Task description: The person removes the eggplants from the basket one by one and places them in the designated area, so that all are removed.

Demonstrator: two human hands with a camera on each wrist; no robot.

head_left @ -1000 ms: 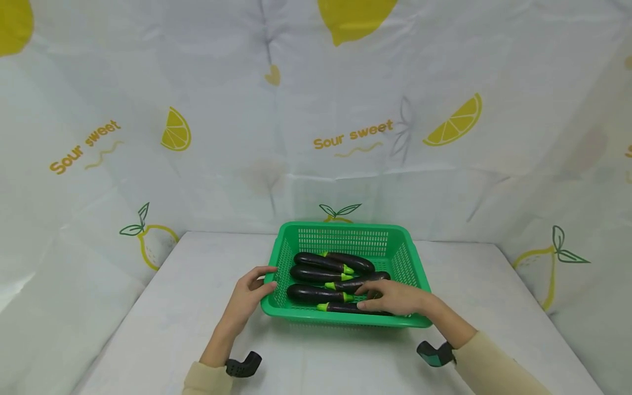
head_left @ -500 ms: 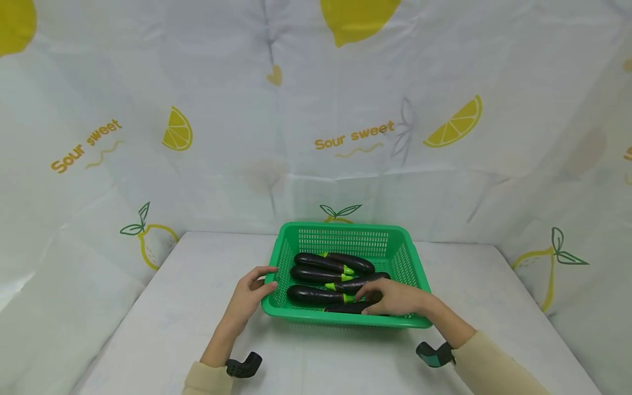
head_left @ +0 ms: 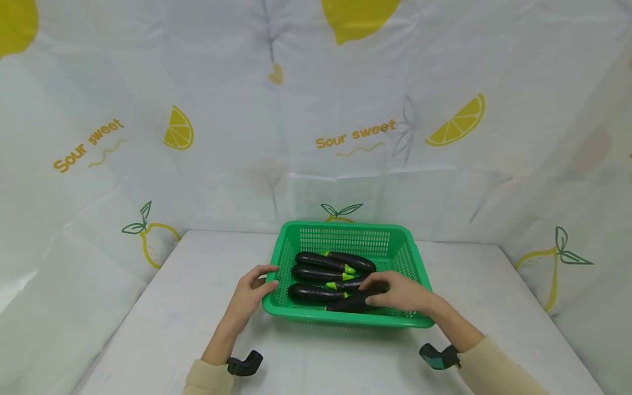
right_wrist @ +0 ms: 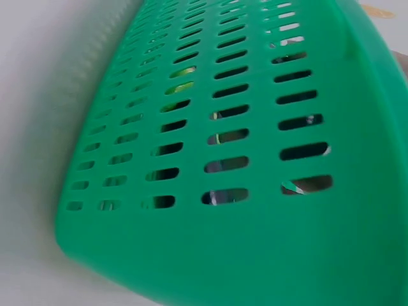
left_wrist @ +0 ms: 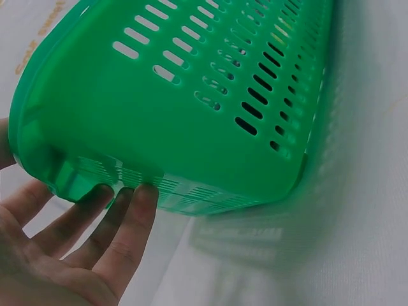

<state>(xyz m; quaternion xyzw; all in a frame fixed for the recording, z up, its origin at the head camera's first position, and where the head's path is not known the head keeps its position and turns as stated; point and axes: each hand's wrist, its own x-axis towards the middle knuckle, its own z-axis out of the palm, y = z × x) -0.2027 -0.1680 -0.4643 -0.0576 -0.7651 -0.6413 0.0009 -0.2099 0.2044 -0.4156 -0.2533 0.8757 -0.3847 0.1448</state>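
Note:
A green plastic basket [head_left: 345, 319] holds several dark purple eggplants with green stems. My left hand [head_left: 249, 292] holds the basket's left side, with thumb and fingertips at the rim. In the left wrist view, the left hand's fingers [left_wrist: 124, 245] touch the outside of the slotted wall. Inside the basket's front right part, my right hand [head_left: 406, 293] grips the nearest eggplant [head_left: 349, 303], which lies at a slant with its stem end hidden by the front rim. Another eggplant [head_left: 316, 293] lies just left of it. The right wrist view shows mainly the basket wall [right_wrist: 210, 248].
The basket stands on a white-covered table [head_left: 197, 258], close to a white backdrop [head_left: 237, 137] printed with lemons. More eggplants [head_left: 321, 272] lie towards the back of the basket. A black wrist device [head_left: 245, 364] sits at the left wrist, and another [head_left: 438, 356] at the right.
My right hand has risen slightly and moved a little right and back, lifting the thick end of the nearest eggplant so it slants. The left hand has stayed at the rim.

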